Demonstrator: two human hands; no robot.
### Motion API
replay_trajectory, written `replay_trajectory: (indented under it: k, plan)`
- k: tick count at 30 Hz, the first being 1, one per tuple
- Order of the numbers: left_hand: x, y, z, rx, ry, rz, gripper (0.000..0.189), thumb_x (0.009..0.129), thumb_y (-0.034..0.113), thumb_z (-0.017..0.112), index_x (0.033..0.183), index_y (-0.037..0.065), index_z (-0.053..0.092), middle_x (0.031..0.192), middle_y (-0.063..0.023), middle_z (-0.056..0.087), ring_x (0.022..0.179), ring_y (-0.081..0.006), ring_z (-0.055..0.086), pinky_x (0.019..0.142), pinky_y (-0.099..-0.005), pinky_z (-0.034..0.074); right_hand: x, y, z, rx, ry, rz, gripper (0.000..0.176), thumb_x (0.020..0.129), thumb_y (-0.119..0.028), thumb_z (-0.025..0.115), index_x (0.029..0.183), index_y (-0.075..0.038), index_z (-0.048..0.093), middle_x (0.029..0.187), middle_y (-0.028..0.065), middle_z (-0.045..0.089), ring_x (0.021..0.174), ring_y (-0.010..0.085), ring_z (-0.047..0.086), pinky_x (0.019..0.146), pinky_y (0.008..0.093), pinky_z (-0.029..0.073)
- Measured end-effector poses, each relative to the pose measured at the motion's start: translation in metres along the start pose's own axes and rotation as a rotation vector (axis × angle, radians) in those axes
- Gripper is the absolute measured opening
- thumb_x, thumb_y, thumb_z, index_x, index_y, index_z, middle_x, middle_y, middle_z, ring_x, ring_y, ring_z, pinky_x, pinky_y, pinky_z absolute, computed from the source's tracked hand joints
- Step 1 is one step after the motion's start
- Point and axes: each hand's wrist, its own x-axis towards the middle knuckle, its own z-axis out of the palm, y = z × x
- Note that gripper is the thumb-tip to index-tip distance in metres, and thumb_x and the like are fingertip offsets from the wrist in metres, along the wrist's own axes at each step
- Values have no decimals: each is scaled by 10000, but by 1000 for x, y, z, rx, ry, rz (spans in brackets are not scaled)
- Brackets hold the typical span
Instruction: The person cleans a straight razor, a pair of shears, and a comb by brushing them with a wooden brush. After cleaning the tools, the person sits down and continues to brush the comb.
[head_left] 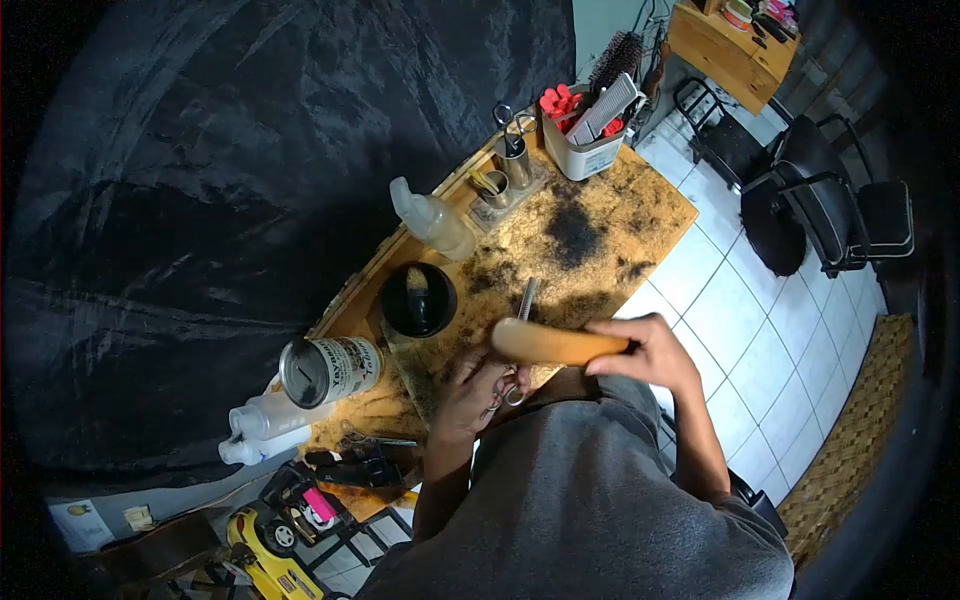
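Note:
My right hand [655, 350] is closed on the end of a curved, orange-brown wooden brush [560, 345], thumb and fingers pinching it. Its rounded, paler far end is smeared by motion and reaches over my left hand. My left hand [474, 392] is closed around thinning scissors [528, 298], the toothed blade pointing away from me over the table. The finger rings show by my palm, close to my shirt. Part of the scissors is hidden under the brush. Beyond them, dark hair clippings [575, 232] lie scattered on the wooden table [660, 205].
Along the table's back edge stand a can [350, 368], a black bowl [445, 290] with a shaving brush [417, 290], a spray bottle [440, 228], metal cups [513, 160] and a white tub [585, 160] of combs. Black chairs [830, 175] stand at the right; a yellow toy car [265, 560] is lower left.

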Motion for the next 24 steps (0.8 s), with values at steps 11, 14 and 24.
replay_trajectory:
  k: [11,14,24]
  plan:
    - [3,-2,9,-63,156,-37,355,975,240,481,1218,-16,513,780,-54,559,698,-121,564,591,-254,493,-1,-2,-5,62,-4,-48,503,719,-335,785,1103,-34,659,902,133,705,769,229,694,728,316,539]
    - [2,-6,-6,89,-76,89,323,965,167,492,1203,-51,514,1022,-105,562,702,-156,594,563,-256,495,-1,-9,-6,-39,-25,58,510,716,-370,775,1095,-46,667,915,130,704,790,234,695,739,315,538]
    - [10,12,13,25,-6,110,383,986,228,448,1238,-57,490,936,-50,540,701,-106,544,598,-214,466,6,-5,-4,180,624,305,333,920,-296,574,969,32,600,649,-4,471,575,84,392,514,249,328]
